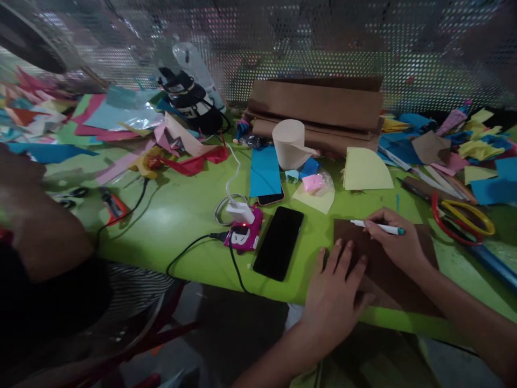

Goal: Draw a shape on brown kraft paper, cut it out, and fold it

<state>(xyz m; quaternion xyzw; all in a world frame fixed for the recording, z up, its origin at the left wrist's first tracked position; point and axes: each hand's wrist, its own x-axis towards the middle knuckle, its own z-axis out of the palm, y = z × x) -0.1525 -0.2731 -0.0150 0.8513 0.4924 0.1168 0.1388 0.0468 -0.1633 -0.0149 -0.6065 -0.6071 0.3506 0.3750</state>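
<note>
My left hand (335,288) lies flat with its fingers spread on the left part of a dark brown sheet (388,269) at the table's front edge. In my right hand (393,240) is a white marker (383,227) with a green end, gripped between thumb and fingers above the sheet's upper part. Left of the sheet a black phone (279,243) lies on the green table (161,215). Beyond the sheet sits a stack of pale yellow quarter-round papers (367,170).
Red and yellow scissors (464,218) lie to the right. A pink power strip (246,231) with cables sits left of the phone. Behind are a cream paper roll (288,144), folded brown paper (315,102) and colored scraps. Another person's arm (44,215) is at far left.
</note>
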